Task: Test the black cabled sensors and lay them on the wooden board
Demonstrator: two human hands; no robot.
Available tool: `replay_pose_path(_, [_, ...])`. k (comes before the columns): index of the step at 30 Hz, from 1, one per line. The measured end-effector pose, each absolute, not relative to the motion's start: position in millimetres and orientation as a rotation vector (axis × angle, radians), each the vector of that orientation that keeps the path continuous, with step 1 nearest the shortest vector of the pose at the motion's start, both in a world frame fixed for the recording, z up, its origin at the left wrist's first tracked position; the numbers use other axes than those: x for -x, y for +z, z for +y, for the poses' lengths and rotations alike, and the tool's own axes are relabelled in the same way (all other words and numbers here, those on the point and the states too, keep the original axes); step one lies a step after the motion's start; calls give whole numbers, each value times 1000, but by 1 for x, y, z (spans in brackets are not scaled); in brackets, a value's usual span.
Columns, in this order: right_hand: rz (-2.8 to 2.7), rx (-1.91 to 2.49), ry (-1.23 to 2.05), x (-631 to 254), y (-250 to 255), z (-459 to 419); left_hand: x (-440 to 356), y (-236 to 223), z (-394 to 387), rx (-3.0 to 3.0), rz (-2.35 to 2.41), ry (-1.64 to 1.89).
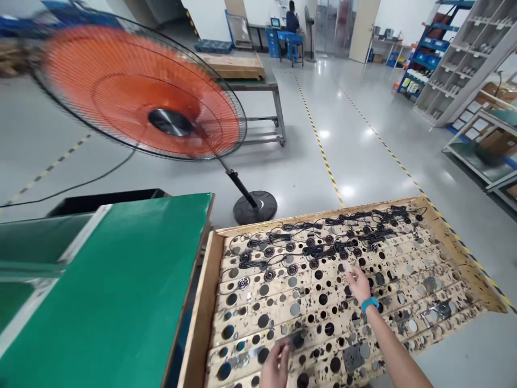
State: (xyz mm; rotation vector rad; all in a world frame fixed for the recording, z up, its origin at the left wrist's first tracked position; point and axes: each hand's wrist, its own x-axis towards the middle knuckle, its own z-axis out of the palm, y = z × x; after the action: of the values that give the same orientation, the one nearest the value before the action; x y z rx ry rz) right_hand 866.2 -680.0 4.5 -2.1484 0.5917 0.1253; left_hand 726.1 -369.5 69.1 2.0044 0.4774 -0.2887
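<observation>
**Two hands over a perforated wooden tray of wired round parts**

The right hand (pixel 358 284) reaches out over the middle of the wooden tray (pixel 201 323), a teal wristband (pixel 370 304) on its wrist. Its fingers (pixel 349 274) are spread loosely and open, holding nothing, just short of the nearest black round parts (pixel 313 263) with thin black cables (pixel 307 226) attached. These parts sit in rows across the far half of the tray, their cables bunched along the far edge.

The left hand (pixel 276 366) rests low at the tray's near edge, fingers curled down onto the board beside a dark round piece (pixel 298 340); whether it grips that piece cannot be told, since the hand is partly cut off by the frame.

The tray's board is stained and pierced with many round holes, most of them unfilled in the near half. A small metal bracket (pixel 442 310) lies near the right edge.

To the left of the tray stands a green counter (pixel 121 291). Beyond it, a pedestal fan (pixel 141 91) with orange blades spins on the grey floor (pixel 363 134). Shelving racks (pixel 456 59) line the right wall, and a person (pixel 291 19) sits at a far desk.
</observation>
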Motion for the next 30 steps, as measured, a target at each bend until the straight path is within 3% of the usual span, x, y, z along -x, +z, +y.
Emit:
replay_pose_path(6, [480, 2424, 66, -932, -31, -669, -840, 28, -427, -2184, 24, -77])
replay_pose_path(14, [269, 2663, -58, -934, -45, -667, -936, -8, -502, -2457, -219, 195])
replay_pose_path(21, [385, 2595, -134, -943, -45, -663, -976, -25, -506, -2733, -356, 40])
replay_pose_path(30, [484, 2426, -206, -945, -32, -657, -979, -35, -502, -2739, -323, 146])
